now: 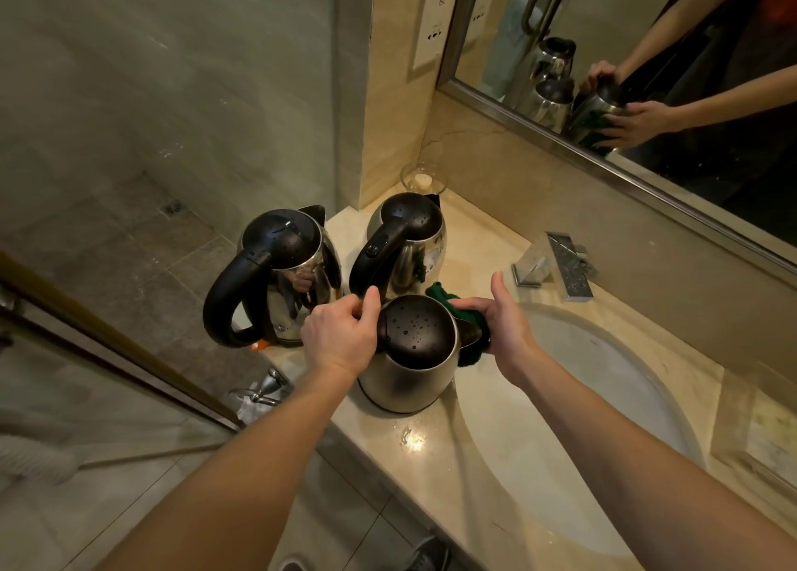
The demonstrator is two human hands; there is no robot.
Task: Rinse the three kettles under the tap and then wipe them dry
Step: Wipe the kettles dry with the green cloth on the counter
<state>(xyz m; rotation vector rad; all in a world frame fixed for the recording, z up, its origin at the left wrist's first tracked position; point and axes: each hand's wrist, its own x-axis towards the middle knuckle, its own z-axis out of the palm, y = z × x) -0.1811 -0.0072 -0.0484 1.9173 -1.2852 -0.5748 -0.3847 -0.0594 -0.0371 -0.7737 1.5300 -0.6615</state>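
**Three kettles at the basin: wiping in hand**

Item 1: near stainless-steel kettle with black domed lid (414, 355); upright on the beige marble table (431, 462), just beside the rim of the oval white sink basin (604, 398); lid beaded with droplets.

Left grip (338, 340): closed round this kettle's black handle, most of which lies hidden under the hand.

Right grip (496, 324): fingers curved round a dark green cloth (472, 346), held against the kettle's spout side; thumb lifted clear.

Item 2: far-left steel kettle with large black loop handle (280, 277); upright near the table's left edge; lid wet; untouched.

Item 3: far-right steel kettle with black lid and switch on the handle (409, 243); upright just behind item 1; droplets on lid; untouched.

Fixtures: square chrome tap (556, 264), no running water visible; framed wall mirror (647, 74), showing kettles and both hands reflected; clear glass candle holder (420, 178) in the corner.

Step, as judged: drying; rinsing looks finished, since all three lids are wet and the tap appears off.

Next move, as judged: the cloth must travel round the steel body and over the lid while the left grip steadies or turns the kettle; wet steel is likely slick, so the handle hold should be firm; items 2 and 3 remain to be wiped.
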